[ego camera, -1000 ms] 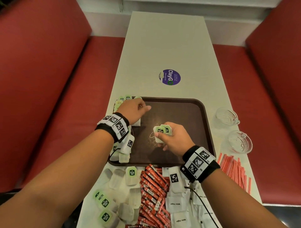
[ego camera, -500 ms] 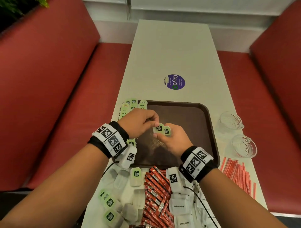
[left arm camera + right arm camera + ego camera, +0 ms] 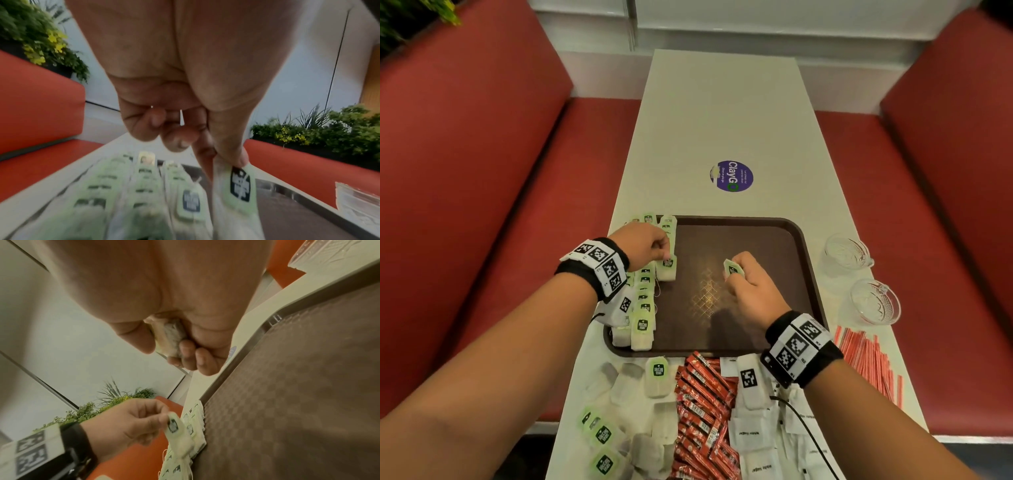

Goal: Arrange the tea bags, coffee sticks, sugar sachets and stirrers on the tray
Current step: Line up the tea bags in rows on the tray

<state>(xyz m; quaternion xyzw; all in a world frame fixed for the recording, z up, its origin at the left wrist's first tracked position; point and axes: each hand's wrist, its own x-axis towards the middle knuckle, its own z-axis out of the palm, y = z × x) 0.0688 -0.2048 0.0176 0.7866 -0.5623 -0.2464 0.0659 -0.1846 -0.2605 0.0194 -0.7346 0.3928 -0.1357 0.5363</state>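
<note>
A brown tray (image 3: 774,236) lies on the table with rows of green-tagged tea bags (image 3: 643,308) along its left side. My left hand (image 3: 647,245) pinches one tea bag (image 3: 666,269) by its top at the inner edge of those rows; in the left wrist view thumb and finger pinch that tea bag (image 3: 238,186). My right hand (image 3: 748,284) grips another tea bag (image 3: 732,269) over the middle of the tray, and the right wrist view has this bag (image 3: 168,337) bunched in the fist. Red coffee sticks (image 3: 702,411), white sugar sachets (image 3: 756,445) and red stirrers (image 3: 869,363) lie off the tray.
Loose tea bags (image 3: 619,428) lie on the table's near left. Two glass cups (image 3: 847,250) (image 3: 876,301) stand right of the tray. A round purple sticker (image 3: 731,176) marks the table beyond it. Red bench seats flank the table.
My left hand took one tea bag from the right hand at the tray's middle and carried it left to the rows. The right hand moved slightly right, still holding a bag.
</note>
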